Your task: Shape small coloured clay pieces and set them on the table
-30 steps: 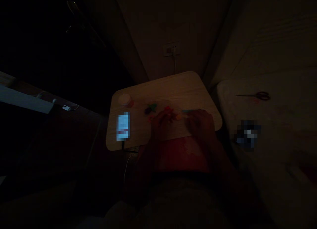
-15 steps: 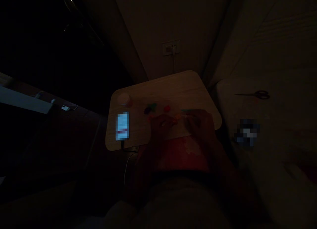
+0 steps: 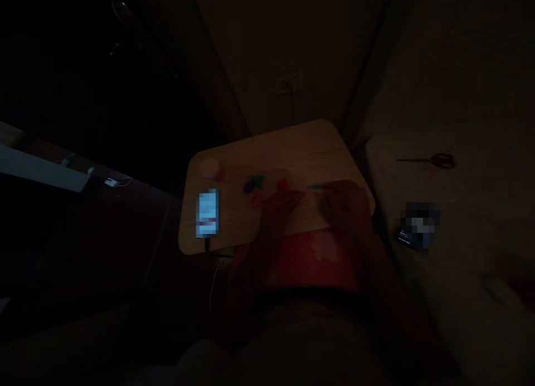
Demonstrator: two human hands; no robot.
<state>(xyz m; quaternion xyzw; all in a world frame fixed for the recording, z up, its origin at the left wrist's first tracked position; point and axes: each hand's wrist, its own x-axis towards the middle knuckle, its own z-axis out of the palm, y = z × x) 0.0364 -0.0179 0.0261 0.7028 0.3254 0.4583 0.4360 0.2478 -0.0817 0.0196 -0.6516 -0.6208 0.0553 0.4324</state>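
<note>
The room is very dark, so finger detail is weak. My left hand (image 3: 279,203) rests low over the wooden table (image 3: 301,141), fingers together and pointing right. At its fingertips a small reddish-orange bit is faintly visible, too dim to name. My right hand (image 3: 346,201) is curled at the table's right side. A thin teal stick (image 3: 314,187) juts left from its fingers. Beyond my left hand lies a small red piece (image 3: 283,183). A red-orange ring-like piece (image 3: 255,200), a green piece (image 3: 258,181) and a dark piece (image 3: 249,187) lie to its left.
A lit phone (image 3: 207,213) lies at the table's left, below a pale round container (image 3: 209,167). Scissors (image 3: 430,161) and a blurred dark object (image 3: 418,225) rest on the pale surface at right. Behind the table is a wall socket (image 3: 289,82) with a cord.
My right hand has shifted slightly right, and less of the teal stick shows. My left hand has slid a little right, uncovering more of the red-orange ring-like piece. The orange bit between the hands is less visible.
</note>
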